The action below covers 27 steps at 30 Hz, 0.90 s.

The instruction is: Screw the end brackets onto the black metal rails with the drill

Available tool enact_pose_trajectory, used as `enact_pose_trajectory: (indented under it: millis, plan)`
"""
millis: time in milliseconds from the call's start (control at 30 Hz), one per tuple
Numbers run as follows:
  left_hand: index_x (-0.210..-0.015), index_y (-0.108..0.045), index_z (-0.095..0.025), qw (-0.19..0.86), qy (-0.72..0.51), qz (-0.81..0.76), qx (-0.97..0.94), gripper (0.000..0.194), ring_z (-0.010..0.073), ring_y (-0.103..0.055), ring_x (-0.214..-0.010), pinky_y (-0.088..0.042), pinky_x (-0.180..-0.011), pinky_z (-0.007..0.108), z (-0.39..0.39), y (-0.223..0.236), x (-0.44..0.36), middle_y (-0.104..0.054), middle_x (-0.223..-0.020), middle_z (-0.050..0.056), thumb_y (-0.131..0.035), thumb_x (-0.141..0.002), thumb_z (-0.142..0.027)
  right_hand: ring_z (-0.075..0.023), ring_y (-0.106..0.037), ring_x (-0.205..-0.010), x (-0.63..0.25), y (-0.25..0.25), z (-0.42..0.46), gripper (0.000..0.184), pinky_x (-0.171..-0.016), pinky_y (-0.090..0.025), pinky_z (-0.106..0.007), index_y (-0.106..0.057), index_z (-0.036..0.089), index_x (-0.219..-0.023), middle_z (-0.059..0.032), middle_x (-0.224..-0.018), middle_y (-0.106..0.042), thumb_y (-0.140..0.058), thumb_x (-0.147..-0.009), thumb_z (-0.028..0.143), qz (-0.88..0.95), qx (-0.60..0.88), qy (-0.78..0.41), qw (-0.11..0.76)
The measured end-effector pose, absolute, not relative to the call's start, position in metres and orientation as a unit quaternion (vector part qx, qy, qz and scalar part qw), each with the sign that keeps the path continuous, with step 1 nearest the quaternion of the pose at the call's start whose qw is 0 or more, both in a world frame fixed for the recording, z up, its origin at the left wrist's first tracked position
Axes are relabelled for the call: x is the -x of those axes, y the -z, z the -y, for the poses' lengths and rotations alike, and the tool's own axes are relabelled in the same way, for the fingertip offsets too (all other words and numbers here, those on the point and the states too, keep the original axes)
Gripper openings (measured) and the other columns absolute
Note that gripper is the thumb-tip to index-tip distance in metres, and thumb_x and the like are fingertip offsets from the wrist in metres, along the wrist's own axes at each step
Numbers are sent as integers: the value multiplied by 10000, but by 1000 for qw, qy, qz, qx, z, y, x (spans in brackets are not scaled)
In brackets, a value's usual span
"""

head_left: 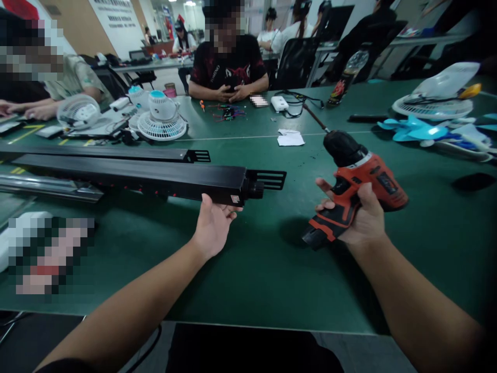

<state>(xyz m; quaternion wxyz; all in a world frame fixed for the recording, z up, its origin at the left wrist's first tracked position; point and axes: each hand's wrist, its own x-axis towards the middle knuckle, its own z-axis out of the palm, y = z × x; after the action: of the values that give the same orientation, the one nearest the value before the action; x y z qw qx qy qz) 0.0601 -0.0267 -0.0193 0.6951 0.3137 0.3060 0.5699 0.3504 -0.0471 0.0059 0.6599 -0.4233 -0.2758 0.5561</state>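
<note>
My right hand (367, 220) grips an orange and black cordless drill (375, 178) by its handle, above the table. A long bit (315, 117) points from its chuck toward the upper left. Under the near end of a long black rectangular bar (186, 178), my left hand (213, 225) is closed, with the thumb up its front side and the fingers beneath. A slotted bracket (274, 180) and a round black knob (255, 190) stick out of that end. Behind it lies a second black bar (147, 153) with a similar bracket.
The green table (248, 280) carries a shiny metal strip (50, 186) at left. White fan parts (161, 124) lie beyond the bars, and blue fan blades (415, 129) at right. A white paper (290, 138) and a drink bottle (347, 77) lie farther back. Several people sit around.
</note>
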Motion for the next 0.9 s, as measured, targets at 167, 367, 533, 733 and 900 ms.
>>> enact_pose_trajectory:
  millis: [167, 367, 533, 733, 900]
  plan:
    - [-1123, -642, -248, 695, -594, -340, -219, 708, 250, -671, -995, -458, -774, 344, 42, 14, -79, -675, -1026, 65, -603, -808, -881, -130, -585, -503, -354, 3, 46, 485, -531, -582, -294, -764, 314, -982, 21, -814, -760, -842, -706, 705, 274, 415, -557, 665]
    - [-999, -632, -220, 719, -583, -314, -210, 640, 211, -681, -900, -470, -763, 331, 41, 19, -84, -662, -934, 44, -657, -814, -832, -131, -624, -524, -357, 15, 45, 467, -516, -595, -282, -768, 280, -952, 26, -791, -760, -892, -694, 649, 276, 423, -586, 633]
    - [-932, -655, -206, 768, -528, -269, -243, 490, 186, -683, -856, -479, -763, 322, 38, 25, -78, -707, -993, 48, -807, -798, -653, -136, -633, -522, -350, 14, 47, 397, -489, -611, -283, -752, 273, -954, 16, -838, -771, -922, -691, 518, 295, 436, -586, 616]
    - [-939, -666, -214, 818, -462, -226, -256, 496, 201, -692, -855, -484, -753, 330, 30, 24, -72, -719, -1004, 54, -887, -725, -605, -118, -637, -539, -345, 13, 47, 420, -567, -640, -267, -736, 257, -995, 6, -881, -781, -921, -725, 519, 312, 429, -588, 611]
    - [-937, -703, -207, 815, -459, -216, -279, 462, 203, -669, -826, -472, -748, 342, 24, 23, -67, -717, -998, 72, -897, -726, -569, -122, -645, -538, -347, 16, 46, 434, -567, -636, -272, -743, 248, -1019, 4, -865, -774, -892, -756, 559, 312, 423, -604, 599]
